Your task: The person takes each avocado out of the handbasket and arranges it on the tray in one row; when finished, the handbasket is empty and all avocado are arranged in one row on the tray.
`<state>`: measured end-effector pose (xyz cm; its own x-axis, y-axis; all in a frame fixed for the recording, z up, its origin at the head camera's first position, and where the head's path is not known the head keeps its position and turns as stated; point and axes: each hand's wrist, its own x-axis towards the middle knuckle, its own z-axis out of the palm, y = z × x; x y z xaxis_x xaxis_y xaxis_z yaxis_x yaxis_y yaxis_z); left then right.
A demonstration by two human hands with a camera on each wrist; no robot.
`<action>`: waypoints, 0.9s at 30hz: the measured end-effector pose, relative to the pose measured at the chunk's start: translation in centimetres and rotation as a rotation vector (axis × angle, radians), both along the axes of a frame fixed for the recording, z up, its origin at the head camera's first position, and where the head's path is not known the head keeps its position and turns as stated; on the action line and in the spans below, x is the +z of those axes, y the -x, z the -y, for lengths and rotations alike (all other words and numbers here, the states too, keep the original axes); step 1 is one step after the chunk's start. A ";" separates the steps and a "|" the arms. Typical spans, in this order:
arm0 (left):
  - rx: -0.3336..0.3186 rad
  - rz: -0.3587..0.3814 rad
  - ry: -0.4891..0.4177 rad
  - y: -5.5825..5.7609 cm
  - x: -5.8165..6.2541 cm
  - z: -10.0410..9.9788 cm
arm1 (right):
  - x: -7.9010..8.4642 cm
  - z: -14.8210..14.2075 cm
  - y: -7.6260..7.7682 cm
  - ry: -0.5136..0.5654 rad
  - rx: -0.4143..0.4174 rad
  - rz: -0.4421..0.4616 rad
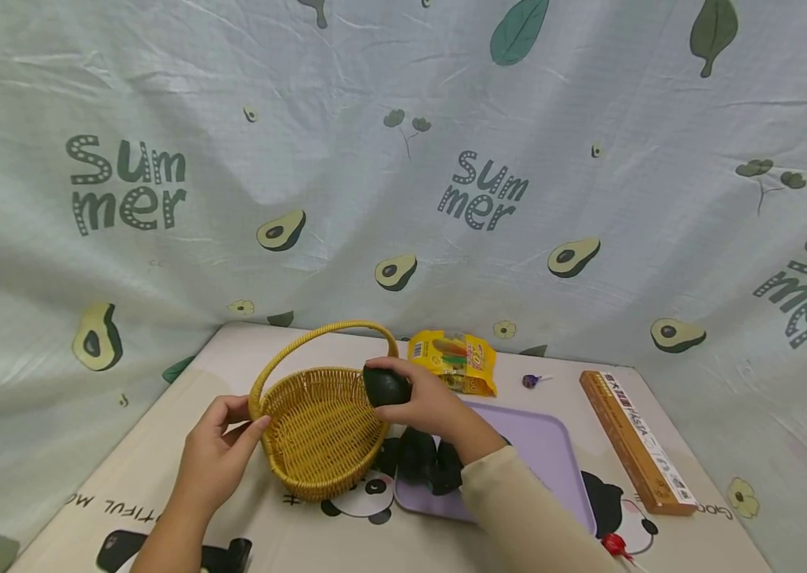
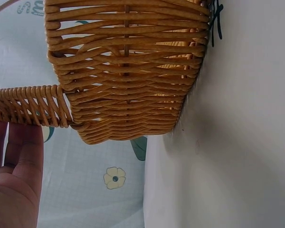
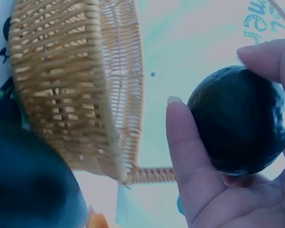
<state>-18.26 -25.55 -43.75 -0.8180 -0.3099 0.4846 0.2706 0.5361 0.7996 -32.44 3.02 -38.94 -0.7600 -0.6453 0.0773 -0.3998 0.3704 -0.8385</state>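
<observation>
A yellow woven basket (image 1: 325, 434) with a tall arched handle stands at the left of the table. My left hand (image 1: 213, 458) pinches the foot of that handle (image 2: 31, 102) between thumb and fingers. My right hand (image 1: 435, 402) grips a dark green avocado (image 1: 385, 387) at the basket's right rim. In the right wrist view, fingers and thumb wrap the avocado (image 3: 242, 123) beside the wicker wall. More dark avocados (image 1: 418, 458) lie on the purple tray (image 1: 539, 446), partly hidden under my right arm; one looms blurred at the lower left of the right wrist view.
Behind the tray lies a yellow snack bag (image 1: 452, 362), with a small purple lollipop (image 1: 531, 381) to its right. A long brown pasta box (image 1: 636, 442) lies at the right. Near the front right is a red lollipop (image 1: 614, 545). A printed curtain (image 1: 346, 175) closes off the back.
</observation>
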 end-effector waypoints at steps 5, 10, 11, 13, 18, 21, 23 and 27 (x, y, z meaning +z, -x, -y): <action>0.004 -0.006 0.006 0.0 0.0 0.0 | 0.1 -1.7 -0.4 0.000 -0.040 -0.036; 0.006 -0.008 0.000 0.1 0.0 0.1 | 0.1 -3.4 -0.6 0.032 -0.049 -0.031; 0.006 -0.008 -0.001 0.1 0.0 0.1 | 0.1 -3.8 -0.6 0.035 -0.053 -0.028; 0.006 -0.009 -0.003 0.1 0.0 0.1 | 0.1 -4.7 -0.7 0.047 -0.059 -0.020; 0.006 -0.019 -0.002 0.2 0.0 0.0 | 0.1 -7.2 -1.0 0.059 -0.115 -0.020; 0.004 -0.019 0.002 0.3 -0.1 0.0 | 0.0 -8.7 -1.2 0.078 -0.169 -0.028; 0.007 -0.016 0.003 0.3 -0.1 0.0 | 0.0 -9.7 -1.2 0.093 -0.198 -0.027; 0.013 -0.007 0.001 0.3 -0.2 0.1 | -0.2 -11.6 -1.4 0.078 -0.267 -0.026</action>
<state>-18.55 -25.63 -43.96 -0.8104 -0.3198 0.4909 0.2694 0.5406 0.7970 -31.08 14.61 -39.19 -0.8995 -0.4137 0.1403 -0.3182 0.4004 -0.8593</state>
